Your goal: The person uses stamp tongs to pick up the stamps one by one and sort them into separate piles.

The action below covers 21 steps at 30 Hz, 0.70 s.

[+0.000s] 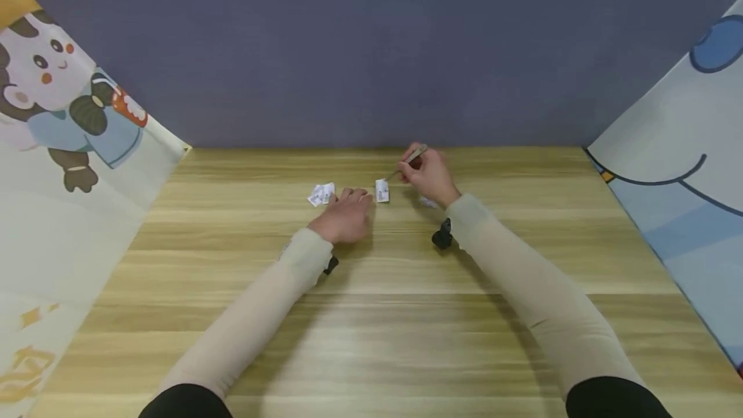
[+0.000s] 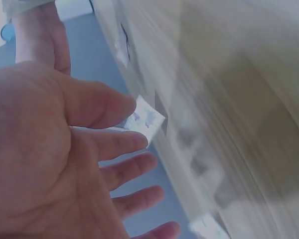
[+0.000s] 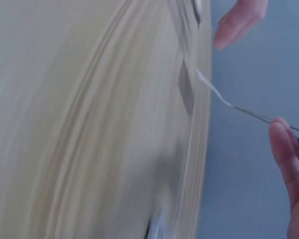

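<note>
My right hand point(image 1: 429, 176) pinches metal tweezers point(image 1: 415, 154) between thumb and fingers. At the tweezers' tip hangs a small white printed paper piece point(image 1: 382, 190), just above the table. The right wrist view shows it nearly edge-on, with its shadow below. My left hand point(image 1: 347, 216) hovers to its left with fingers spread and relaxed. In the left wrist view the paper piece point(image 2: 145, 121) appears beyond the thumb and index finger, and no contact can be made out. Several similar paper pieces point(image 1: 321, 194) lie overlapped beside the left fingertips.
Another white piece point(image 1: 428, 202) lies under the right wrist, partly hidden. The wood-grain table point(image 1: 371, 340) meets a dark blue-grey wall point(image 1: 371, 50) at the back. Cartoon panels point(image 1: 87, 224) stand along both sides. Each wrist carries a small black camera.
</note>
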Tool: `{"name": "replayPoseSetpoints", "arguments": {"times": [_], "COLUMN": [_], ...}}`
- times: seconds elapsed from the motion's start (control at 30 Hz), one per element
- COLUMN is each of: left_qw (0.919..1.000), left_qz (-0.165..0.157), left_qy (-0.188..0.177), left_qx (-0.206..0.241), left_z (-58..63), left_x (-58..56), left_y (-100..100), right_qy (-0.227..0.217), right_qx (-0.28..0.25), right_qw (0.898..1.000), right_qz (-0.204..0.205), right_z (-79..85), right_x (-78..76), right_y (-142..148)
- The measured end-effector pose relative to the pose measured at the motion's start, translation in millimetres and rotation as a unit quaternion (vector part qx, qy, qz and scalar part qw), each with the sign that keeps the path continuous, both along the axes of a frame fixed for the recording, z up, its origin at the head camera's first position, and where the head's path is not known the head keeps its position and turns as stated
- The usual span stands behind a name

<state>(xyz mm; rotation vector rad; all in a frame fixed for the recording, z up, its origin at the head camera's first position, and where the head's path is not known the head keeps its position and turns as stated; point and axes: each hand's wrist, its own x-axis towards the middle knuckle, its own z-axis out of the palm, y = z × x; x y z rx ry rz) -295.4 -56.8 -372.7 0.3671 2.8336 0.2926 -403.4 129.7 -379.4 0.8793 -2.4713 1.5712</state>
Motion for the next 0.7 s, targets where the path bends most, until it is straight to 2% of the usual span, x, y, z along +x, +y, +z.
{"name": "replayPoseSetpoints", "arguments": {"times": [0.13,0.33,0.5,0.7], "left_qw": [0.9998,0.9985,0.9975,0.9973], "left_qz": [0.02,0.052,0.066,0.067], "left_qy": [0.001,-0.013,-0.012,-0.028], "left_qx": [0.002,0.012,0.02,0.011], "left_z": [1.5,3.8,4.8,-0.4], "left_x": [6.2,14.9,18.4,17.1], "left_y": [-27,-59,-72,-76], "right_qy": [-0.01,-0.03,-0.043,-0.031], "right_qx": [-0.05,-0.082,-0.084,-0.09], "right_qw": [0.999,0.996,0.995,0.995], "right_qz": [-0.005,-0.005,0.004,0.009], "right_z": [-2.5,-9.5,-16.1,-24.2], "right_x": [8.0,20.8,27.3,27.0], "right_y": [-24,-59,-82,-101]}}
